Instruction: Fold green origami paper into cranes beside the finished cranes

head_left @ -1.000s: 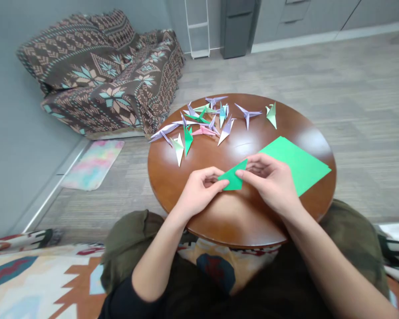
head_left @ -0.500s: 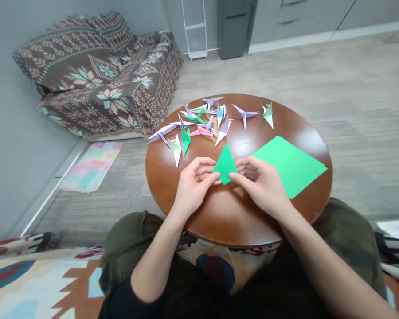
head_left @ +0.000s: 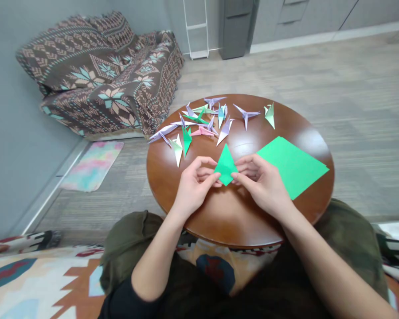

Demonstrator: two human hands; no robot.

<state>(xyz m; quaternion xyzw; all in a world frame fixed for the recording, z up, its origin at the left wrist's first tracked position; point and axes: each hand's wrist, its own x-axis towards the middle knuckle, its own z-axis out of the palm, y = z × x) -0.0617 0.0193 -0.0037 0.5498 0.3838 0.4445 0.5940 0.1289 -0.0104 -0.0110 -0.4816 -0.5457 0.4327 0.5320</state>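
Note:
A small green folded paper triangle (head_left: 225,164) stands point-up between my two hands over the round wooden table (head_left: 219,217). My left hand (head_left: 194,186) pinches its lower left edge with thumb and fingers closed. My right hand (head_left: 264,184) pinches its lower right edge the same way. A flat green paper sheet (head_left: 292,166) lies just right of my right hand. Several folded paper cranes (head_left: 202,122) in lilac, green, pink and pale green lie scattered across the table's far side.
A sofa under a brown patterned blanket (head_left: 103,75) stands at the far left, with a pastel mat (head_left: 91,164) on the floor beside it. A white rack (head_left: 197,29) and a grey cabinet (head_left: 236,26) stand at the back. My knees sit under the table edge.
The green paper was turned from lying slanted to the right to standing point-up between both hands, and both hands shifted slightly away from me on the table.

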